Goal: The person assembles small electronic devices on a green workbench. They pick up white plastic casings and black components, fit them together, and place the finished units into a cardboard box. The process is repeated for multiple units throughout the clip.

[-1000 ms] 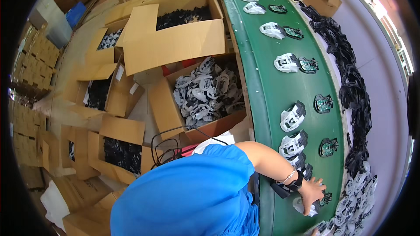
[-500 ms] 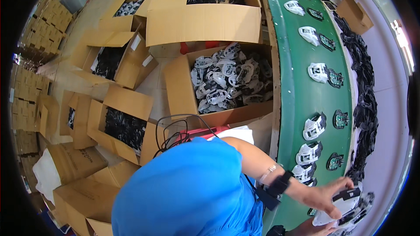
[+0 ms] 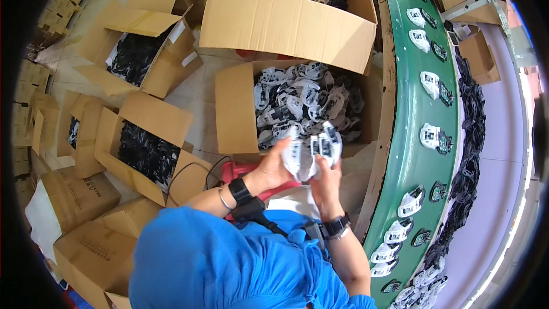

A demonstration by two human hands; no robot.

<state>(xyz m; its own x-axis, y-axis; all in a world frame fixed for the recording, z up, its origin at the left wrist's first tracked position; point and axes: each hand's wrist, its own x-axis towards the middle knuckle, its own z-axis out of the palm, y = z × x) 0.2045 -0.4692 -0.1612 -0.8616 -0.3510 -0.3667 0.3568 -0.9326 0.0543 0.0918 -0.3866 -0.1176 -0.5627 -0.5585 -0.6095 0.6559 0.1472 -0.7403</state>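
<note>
Gripped in left hand (image 3: 275, 170): white-and-black mouse shell (image 3: 293, 159), with fingers closed round its left side. Gripped in right hand (image 3: 327, 187): second mouse shell (image 3: 327, 146), with thumb pressed on its near face. Held side by side at near edge of open carton (image 3: 236, 114) filled with loose shells (image 3: 309, 94). On green conveyor belt (image 3: 413, 166): spaced shells (image 3: 410, 200), circuit boards (image 3: 438, 190) nearer right edge. Along right edge: heaped black parts (image 3: 472, 114).
</note>
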